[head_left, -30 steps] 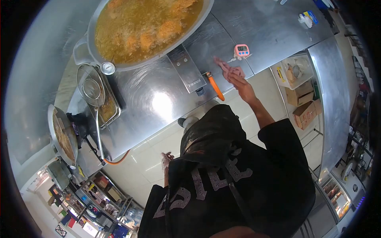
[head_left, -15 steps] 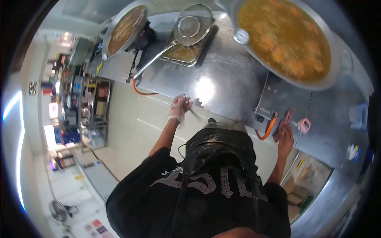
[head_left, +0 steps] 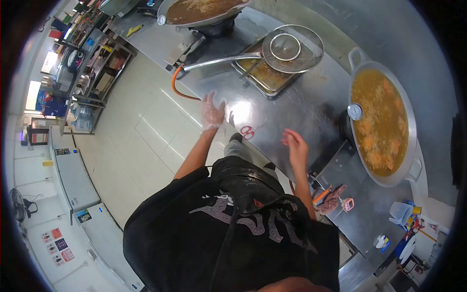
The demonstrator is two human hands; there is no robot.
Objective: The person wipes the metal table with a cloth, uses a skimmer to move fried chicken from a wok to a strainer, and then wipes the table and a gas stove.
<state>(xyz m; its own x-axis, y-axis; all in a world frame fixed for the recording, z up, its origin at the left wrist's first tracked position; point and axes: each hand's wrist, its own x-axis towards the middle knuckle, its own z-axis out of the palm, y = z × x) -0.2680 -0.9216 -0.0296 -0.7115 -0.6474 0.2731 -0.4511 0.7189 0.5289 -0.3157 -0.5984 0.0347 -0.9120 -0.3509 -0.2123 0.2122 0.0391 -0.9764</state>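
Note:
My left hand [head_left: 212, 112] wears a clear plastic glove and is open, its fingers spread, beside the front edge of the steel counter [head_left: 272, 114]. It holds nothing. Red-handled scissors [head_left: 247, 132] lie on the counter near that edge, between my two hands. My bare right hand [head_left: 296, 146] hovers over the counter to the right of the scissors, fingers loosely bent and apart, with nothing visible in it. Behind the hands, a round mesh skimmer [head_left: 311, 46] with a long handle rests across a wire-rack tray [head_left: 272, 87].
On the right, a large pan [head_left: 412, 146] of bubbling oil holds frying pieces, with a dial thermometer [head_left: 355, 112] at its rim. Another pan [head_left: 194, 22] sits at the back left. A crumpled cloth [head_left: 332, 199] and a small pink timer [head_left: 348, 204] lie at the right.
My left hand has opened and let go of the thin object it held; scissors now lie on the counter. My right hand has left the cloth and moved inward. The camera view has turned.

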